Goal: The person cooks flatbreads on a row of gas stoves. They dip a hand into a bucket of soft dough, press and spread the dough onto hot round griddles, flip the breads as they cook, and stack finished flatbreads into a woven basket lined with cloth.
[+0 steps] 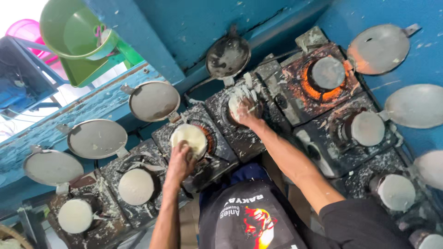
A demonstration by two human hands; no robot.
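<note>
Blue wall, splattered burners [221,152]; hands [181,159] [248,113] press white dough rounds [190,137].

Bare forearms, black short sleeve [364,221], black apron [249,216] with printed graphic

The round dough discs [136,186] are creamy white, the stoves [240,138] black with white splashes, the wall [194,27] blue, the bucket [74,27] green.

hidden: batter disc [240,102] partly under right hand [248,114] | cut off: bottom-right pan [433,240]
</note>
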